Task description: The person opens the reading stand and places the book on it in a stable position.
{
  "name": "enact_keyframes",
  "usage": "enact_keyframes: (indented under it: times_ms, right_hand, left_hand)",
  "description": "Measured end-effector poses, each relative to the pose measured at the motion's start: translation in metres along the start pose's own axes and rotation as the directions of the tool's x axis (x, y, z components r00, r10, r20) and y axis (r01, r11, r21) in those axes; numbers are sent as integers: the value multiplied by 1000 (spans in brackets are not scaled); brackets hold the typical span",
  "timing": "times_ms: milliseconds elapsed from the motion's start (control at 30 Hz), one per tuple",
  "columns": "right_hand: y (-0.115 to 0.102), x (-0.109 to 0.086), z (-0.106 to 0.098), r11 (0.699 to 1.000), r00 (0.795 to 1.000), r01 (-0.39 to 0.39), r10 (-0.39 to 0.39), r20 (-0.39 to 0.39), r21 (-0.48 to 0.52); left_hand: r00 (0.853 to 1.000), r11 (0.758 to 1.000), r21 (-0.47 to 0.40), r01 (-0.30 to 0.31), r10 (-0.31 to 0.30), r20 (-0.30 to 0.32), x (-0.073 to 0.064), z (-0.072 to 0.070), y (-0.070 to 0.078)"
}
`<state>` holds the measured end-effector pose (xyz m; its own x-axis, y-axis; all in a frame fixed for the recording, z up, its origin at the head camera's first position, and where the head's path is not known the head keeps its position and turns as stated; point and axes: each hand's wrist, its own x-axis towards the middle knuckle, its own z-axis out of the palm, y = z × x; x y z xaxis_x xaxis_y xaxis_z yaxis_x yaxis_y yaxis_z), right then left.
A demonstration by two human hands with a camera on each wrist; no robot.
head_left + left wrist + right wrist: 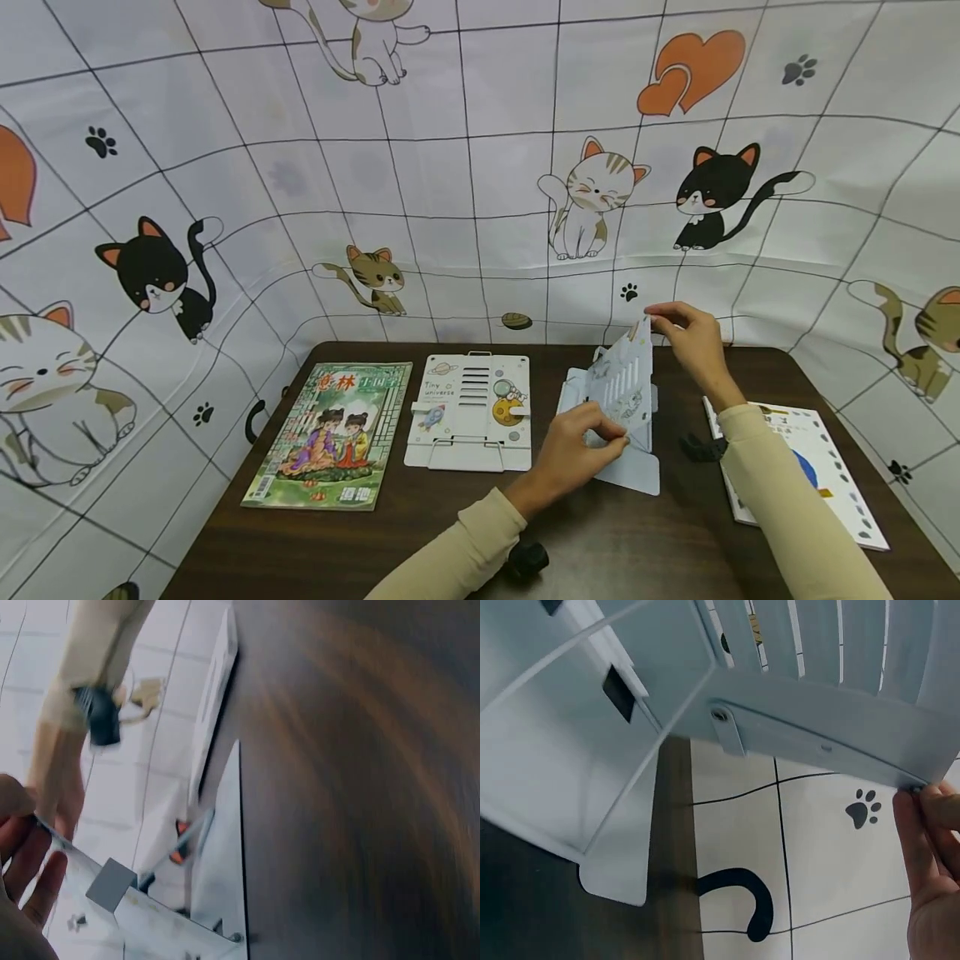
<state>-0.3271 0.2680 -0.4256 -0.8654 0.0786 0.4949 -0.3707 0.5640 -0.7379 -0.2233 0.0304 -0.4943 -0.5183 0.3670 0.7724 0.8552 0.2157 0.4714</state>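
Note:
A pale folding book stand [621,385] with slots and printed pictures stands partly unfolded, its slanted panel raised above a flat base plate [633,473] on the table. My right hand [692,340] pinches the panel's top corner; the right wrist view shows thumb and fingers [922,825] at that corner. Lower and nearer, my left hand [576,446] pinches the panel's edge, also seen in the left wrist view [30,862]. Behind the panel, the right wrist view shows a thin wire support [649,750] and a small hinged metal tab [726,729].
A second stand [468,417], printed "Tiny universe", lies flat left of my hands. Beyond it lies a colourful magazine [330,437]. A white book [813,471] is under and beside my right forearm. Behind the dark wooden table [420,546] hangs a cat-print cloth [465,167].

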Motion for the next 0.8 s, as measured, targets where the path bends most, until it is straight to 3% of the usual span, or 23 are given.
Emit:
enact_keyframes:
  times_ms: [133,400,633,800]
  right_hand:
    - [0,10,7,1000,997,8,-8,72,2]
    - [-7,24,20,998,983,-6,-5,182,63]
    - [-13,26,22,1000,977,-1,-3,211,18]
    - [-14,21,12,1000,967,12,-7,255,-20]
  left_hand:
    - [999,997,75,11,-8,-31,3,15,14]
    - [991,988,103,119,-112,-67,13,41,36]
    - [990,981,147,126,-115,-78,16,51,36]
    - [989,982,123,144,-137,-62,15,46,28]
